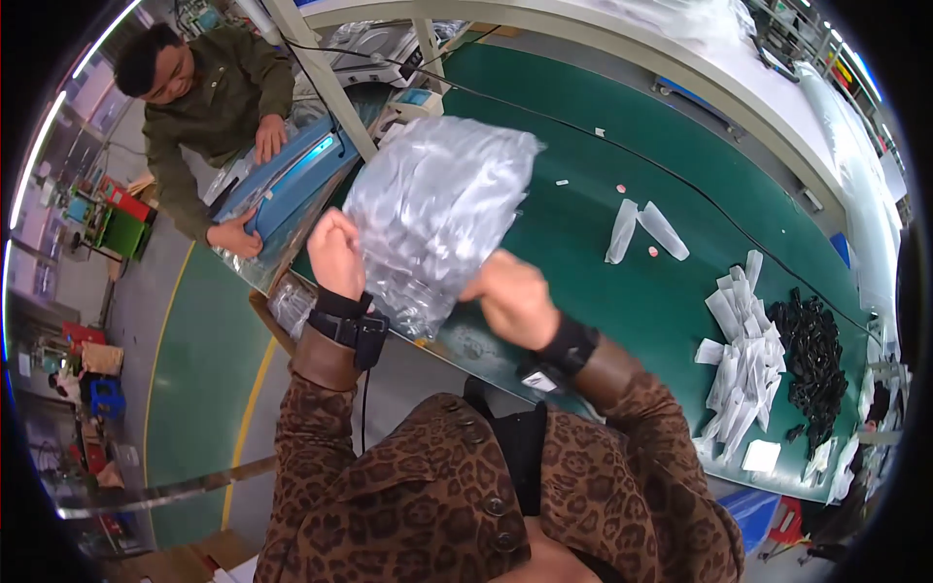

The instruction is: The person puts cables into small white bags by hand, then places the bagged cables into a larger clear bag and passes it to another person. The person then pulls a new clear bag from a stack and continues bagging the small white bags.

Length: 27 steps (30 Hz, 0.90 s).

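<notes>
- Clear plastic bag (437,209), stuffed with small packets, is up off the green table (583,233); we hold it at its near end, above the table's near edge.
- Our left hand (335,255) is clenched on the bag's left side, fingers hidden behind the plastic.
- Our right hand (512,296) pinches the bag's near right corner; fingertips hard to make out.
- White sachets (743,355) and black parts (812,364) lie far right, blurred.
- Co-worker's hands (269,136) rest on a blue machine (292,180), far left.
</notes>
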### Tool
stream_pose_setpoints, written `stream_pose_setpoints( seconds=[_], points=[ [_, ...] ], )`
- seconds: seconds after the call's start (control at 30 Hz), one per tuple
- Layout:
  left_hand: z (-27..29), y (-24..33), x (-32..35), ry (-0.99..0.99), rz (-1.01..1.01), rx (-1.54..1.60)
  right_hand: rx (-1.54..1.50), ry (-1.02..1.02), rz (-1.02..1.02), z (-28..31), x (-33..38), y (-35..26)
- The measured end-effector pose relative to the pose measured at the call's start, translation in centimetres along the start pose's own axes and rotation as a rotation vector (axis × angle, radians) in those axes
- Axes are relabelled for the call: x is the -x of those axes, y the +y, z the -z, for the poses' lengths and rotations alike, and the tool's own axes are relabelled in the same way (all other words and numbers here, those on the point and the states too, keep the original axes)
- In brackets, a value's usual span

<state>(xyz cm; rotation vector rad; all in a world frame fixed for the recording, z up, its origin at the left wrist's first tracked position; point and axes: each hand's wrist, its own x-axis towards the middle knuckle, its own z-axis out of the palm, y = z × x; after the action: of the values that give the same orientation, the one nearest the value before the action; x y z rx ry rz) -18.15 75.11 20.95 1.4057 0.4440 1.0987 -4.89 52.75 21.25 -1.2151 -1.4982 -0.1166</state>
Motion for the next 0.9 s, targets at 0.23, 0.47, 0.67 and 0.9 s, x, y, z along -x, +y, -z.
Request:
stream_pose_setpoints(
  seconds=[0.23,0.47,0.67,0.9],
  points=[
    [9.9,-10.7,1.4,0.145,0.360,-0.092,0.005,-0.294,-0.199,-10.5,4.7,4.4],
    [10.3,-12.0,0.0,0.081,0.335,-0.296,0.019,-0.413,-0.151,-11.2,4.1,3.3],
    [11.2,-14.3,-1.3,0.155,0.196,-0.497,-0.016,-0.542,-0.102,-13.5,4.4,3.2],
    [8.9,-12.2,2.5,0.284,-0.058,-0.474,-0.081,0.184,-0.829,-4.3,5.4,8.9]
  ],
)
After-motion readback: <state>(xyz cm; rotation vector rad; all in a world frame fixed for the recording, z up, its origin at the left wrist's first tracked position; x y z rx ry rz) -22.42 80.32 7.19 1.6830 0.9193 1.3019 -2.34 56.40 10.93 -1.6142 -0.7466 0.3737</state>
